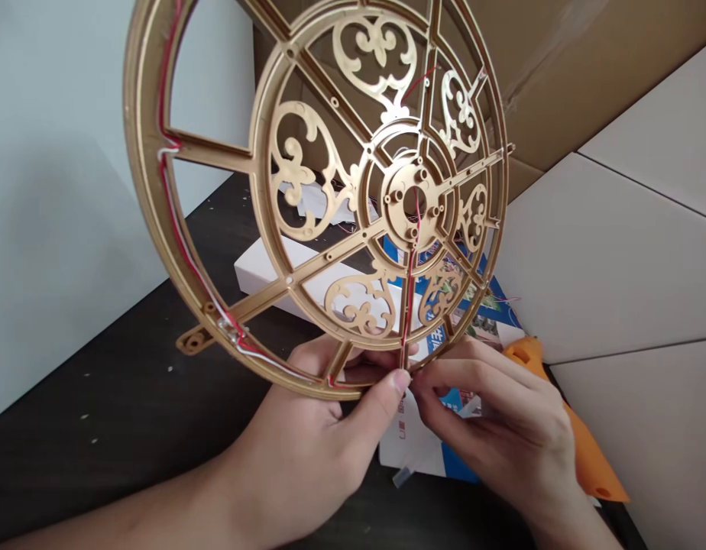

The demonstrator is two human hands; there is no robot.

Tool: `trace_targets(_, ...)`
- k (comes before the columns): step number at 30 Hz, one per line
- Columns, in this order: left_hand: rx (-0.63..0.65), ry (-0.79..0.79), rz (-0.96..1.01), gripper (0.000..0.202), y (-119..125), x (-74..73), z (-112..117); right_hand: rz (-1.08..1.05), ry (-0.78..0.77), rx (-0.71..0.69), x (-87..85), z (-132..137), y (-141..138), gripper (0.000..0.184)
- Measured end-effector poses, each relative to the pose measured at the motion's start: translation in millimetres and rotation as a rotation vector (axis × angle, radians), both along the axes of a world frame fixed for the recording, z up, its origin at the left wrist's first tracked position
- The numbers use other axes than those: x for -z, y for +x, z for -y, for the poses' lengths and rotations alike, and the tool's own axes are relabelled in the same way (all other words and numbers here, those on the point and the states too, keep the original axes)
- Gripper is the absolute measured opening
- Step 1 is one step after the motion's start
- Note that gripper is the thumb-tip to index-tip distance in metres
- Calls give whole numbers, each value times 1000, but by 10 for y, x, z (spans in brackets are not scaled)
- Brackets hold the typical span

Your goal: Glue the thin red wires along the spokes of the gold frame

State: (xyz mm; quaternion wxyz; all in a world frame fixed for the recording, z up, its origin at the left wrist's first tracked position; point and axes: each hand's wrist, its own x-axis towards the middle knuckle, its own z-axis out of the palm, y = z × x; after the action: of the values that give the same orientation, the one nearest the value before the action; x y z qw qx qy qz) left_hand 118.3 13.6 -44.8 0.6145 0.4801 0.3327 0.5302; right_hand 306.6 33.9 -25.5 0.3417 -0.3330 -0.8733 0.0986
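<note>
A round gold openwork frame (270,283) with spokes and scroll ornaments stands tilted up in front of me. My left hand (324,435) grips its bottom rim, thumb pressed on the lower spoke. A thin red wire (410,298) runs from the hub down that spoke to my thumb. Red and white wires (181,244) also lie in the channel along the left rim. My right hand (496,412) is closed at the bottom of the rim, thumb and index fingertip pinched beside my left thumb. What lies between those right fingertips is too small to make out.
Behind the frame lie a white box (255,267) and blue-and-white printed packaging (416,447) on the dark table (129,397). An orange tool (594,451), perhaps a glue gun, is right of my right hand. A small clear stick (403,477) lies in front. Cardboard (559,84) and white panels stand behind.
</note>
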Motion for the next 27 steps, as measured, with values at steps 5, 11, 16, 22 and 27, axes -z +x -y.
trace_targets(5, -4, 13, -4, 22, -10, 8, 14, 21, 10, -30, -22, -39, 11, 17)
trace_targets(11, 2, 18, -2, 22, -10, 13, 15, 52, -41, -76, -23, -59, 63, 18)
trace_targets(16, -12, 8, 0, 18, -12, 5, -8, 39, -100, -40, -30, -31, 76, 14)
trace_targets(22, -22, 11, -26, 23, -7, 40, 5, 22, -102, 88, -31, 22, -15, 8)
trace_targets(27, -39, 28, -78, 21, 1, 59, -5, 41, -101, 141, -35, 53, -63, 10)
